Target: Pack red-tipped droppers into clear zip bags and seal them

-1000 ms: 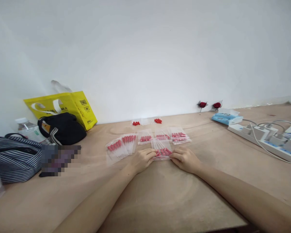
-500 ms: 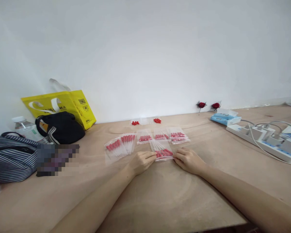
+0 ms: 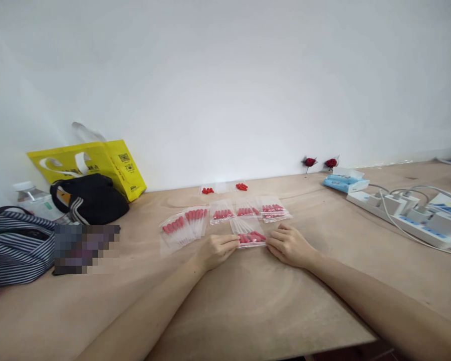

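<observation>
Pinching the near left corner of a clear zip-lock bag (image 3: 251,237) between the closed fingertips of the left hand (image 3: 218,249), and gripping its near right corner in the curled, drawn-together fingers of the right hand (image 3: 292,246). Lying centrally at the wooden table (image 3: 218,313), or held just over it, cannot tell which, with red-tipped sticks (image 3: 252,235) inside, red ends toward the person. Reaching at the far end to a row of filled bags (image 3: 222,212), and set to the right of fanned bags (image 3: 175,226). Backed, close to the wall (image 3: 225,90), by further bags with red tips (image 3: 241,187). Likely to feel very light, slick and limp along the film, yet stiffer lengthwise where backed by sticks. Probably best held by both ends of the near seal strip, lightly, without squeezing the red tips or bending the thin shafts, and kept level to avoid sliding or bunching inside
</observation>
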